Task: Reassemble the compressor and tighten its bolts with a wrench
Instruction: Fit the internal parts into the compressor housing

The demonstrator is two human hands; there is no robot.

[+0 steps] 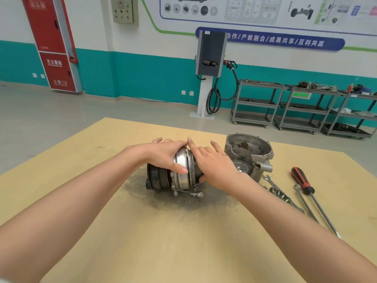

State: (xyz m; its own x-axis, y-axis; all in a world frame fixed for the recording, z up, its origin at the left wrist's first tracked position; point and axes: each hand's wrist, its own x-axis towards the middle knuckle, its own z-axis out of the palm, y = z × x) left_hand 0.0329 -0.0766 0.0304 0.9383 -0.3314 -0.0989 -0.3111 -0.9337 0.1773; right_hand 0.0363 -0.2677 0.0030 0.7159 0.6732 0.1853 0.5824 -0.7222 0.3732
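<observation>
The compressor body [179,176] lies on its side in the middle of the wooden table [163,242], its black pulley [156,178] facing left. My left hand [166,155] grips the shiny metal ring of the body from above, thumb on its near side. My right hand [214,164] holds the right-hand end of the body, fingers curled round it and hiding that end. The grey rear housing [250,152] stands open just to the right. A wrench [270,181] and several bolts [280,196] lie to the right of my right wrist.
A red-and-black screwdriver [302,180] and a second wrench [305,203] lie near the table's right edge. A dark grease stain [183,203] surrounds the compressor. Beyond the table are grey shelf carts [285,107] and a charging post [210,58].
</observation>
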